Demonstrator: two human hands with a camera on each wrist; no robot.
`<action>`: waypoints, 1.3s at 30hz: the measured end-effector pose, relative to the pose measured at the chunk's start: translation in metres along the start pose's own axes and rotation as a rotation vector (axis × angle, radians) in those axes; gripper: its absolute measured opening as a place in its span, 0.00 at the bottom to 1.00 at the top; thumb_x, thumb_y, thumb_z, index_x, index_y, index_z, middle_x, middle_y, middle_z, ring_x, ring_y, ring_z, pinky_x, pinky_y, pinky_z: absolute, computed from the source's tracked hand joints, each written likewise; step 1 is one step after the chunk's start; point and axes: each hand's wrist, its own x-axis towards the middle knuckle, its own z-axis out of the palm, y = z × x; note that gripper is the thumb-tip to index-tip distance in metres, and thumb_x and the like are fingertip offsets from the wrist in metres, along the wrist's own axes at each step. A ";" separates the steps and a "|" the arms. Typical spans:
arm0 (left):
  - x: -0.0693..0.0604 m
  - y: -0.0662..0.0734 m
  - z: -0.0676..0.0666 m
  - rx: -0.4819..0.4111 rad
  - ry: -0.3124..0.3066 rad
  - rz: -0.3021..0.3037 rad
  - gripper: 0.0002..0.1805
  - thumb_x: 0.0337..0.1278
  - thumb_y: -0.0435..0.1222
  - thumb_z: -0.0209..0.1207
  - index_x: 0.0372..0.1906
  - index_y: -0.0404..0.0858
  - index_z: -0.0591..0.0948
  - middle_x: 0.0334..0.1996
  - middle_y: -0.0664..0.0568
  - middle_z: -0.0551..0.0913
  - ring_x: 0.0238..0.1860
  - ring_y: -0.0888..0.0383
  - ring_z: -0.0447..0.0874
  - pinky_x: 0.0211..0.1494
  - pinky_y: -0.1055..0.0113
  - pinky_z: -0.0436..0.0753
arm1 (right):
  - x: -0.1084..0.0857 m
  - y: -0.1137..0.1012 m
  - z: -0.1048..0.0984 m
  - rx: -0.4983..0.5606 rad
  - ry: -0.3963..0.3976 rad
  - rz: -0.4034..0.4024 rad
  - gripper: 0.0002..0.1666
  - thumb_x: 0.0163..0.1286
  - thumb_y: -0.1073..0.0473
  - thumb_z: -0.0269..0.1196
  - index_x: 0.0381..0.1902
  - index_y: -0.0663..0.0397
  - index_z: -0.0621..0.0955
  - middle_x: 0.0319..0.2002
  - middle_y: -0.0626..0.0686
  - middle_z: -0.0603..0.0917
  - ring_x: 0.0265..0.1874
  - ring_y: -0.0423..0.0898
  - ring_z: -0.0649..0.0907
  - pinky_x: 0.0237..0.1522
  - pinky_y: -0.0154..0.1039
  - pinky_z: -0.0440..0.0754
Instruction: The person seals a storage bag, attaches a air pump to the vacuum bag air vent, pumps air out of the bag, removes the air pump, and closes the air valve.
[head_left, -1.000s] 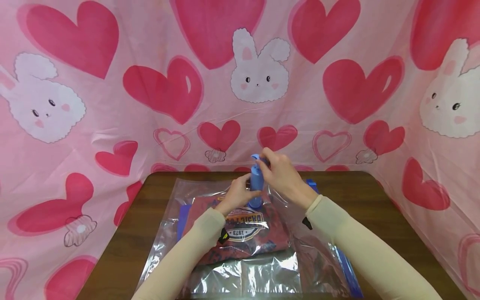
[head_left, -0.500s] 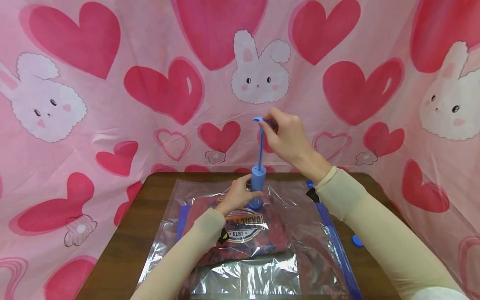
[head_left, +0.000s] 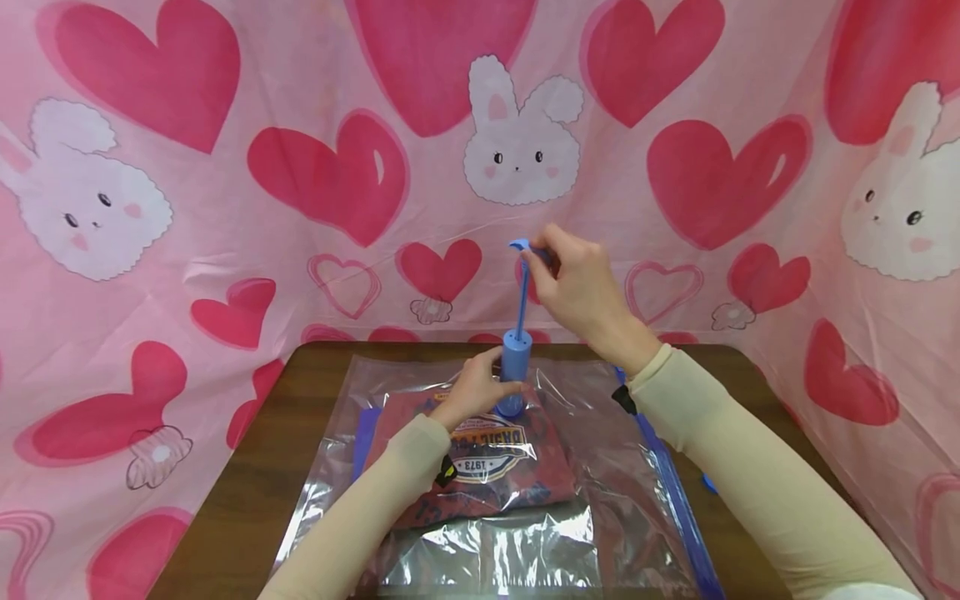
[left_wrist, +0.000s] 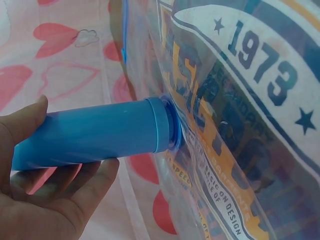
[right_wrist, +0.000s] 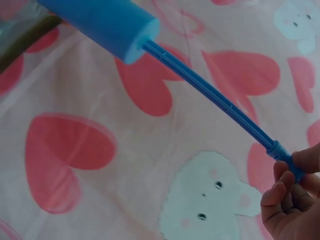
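A blue hand pump (head_left: 514,362) stands upright on a clear plastic storage bag (head_left: 547,554). Inside the bag lies a folded red printed garment (head_left: 540,487) with a "1973" badge. My left hand (head_left: 477,388) grips the pump's cylinder. In the left wrist view the pump's collared base (left_wrist: 161,125) sits against a round blue valve (left_wrist: 175,125) on the bag. Above it, my right hand (head_left: 581,279) holds the pump handle (head_left: 519,244), fingers curled round it. The thin blue rod (right_wrist: 210,92) is drawn far out of the cylinder. The palm side partly hides the handle.
A blue zip strip (head_left: 678,508) runs along the bag's right edge. Beyond it a small blue cap (head_left: 708,483) lies on the brown wooden table (head_left: 251,492), partly hidden by the right sleeve. A pink heart-and-bunny cloth (head_left: 435,192) hangs behind and at both sides.
A second ago the handle was down at the cylinder. My right hand has raised it, drawing the rod out; since half a second ago it has sunk very slightly. The left hand stays put.
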 end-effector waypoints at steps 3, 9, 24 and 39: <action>0.001 0.000 -0.001 0.001 0.004 0.005 0.29 0.61 0.36 0.75 0.66 0.38 0.80 0.54 0.45 0.88 0.53 0.48 0.88 0.57 0.49 0.85 | -0.010 0.005 0.008 -0.015 -0.039 0.014 0.05 0.72 0.67 0.69 0.38 0.62 0.81 0.25 0.53 0.82 0.21 0.46 0.76 0.24 0.41 0.79; 0.001 -0.002 0.000 0.020 -0.013 0.015 0.31 0.62 0.38 0.74 0.68 0.37 0.78 0.56 0.44 0.87 0.54 0.47 0.87 0.58 0.48 0.85 | -0.039 0.016 0.025 -0.022 -0.102 0.068 0.07 0.71 0.66 0.70 0.37 0.60 0.80 0.23 0.52 0.80 0.19 0.44 0.75 0.22 0.40 0.76; -0.001 -0.003 0.003 0.020 0.012 0.031 0.32 0.60 0.36 0.75 0.68 0.34 0.78 0.55 0.41 0.87 0.53 0.45 0.88 0.56 0.49 0.86 | -0.076 0.025 0.045 0.033 -0.209 0.154 0.08 0.70 0.68 0.70 0.40 0.58 0.80 0.22 0.47 0.78 0.18 0.42 0.74 0.22 0.38 0.79; -0.002 0.000 0.000 0.011 0.003 0.043 0.33 0.61 0.35 0.74 0.70 0.36 0.77 0.57 0.42 0.86 0.54 0.46 0.88 0.58 0.49 0.86 | -0.077 0.024 0.045 0.066 -0.288 0.211 0.08 0.73 0.66 0.70 0.42 0.56 0.79 0.25 0.47 0.81 0.18 0.41 0.77 0.24 0.34 0.83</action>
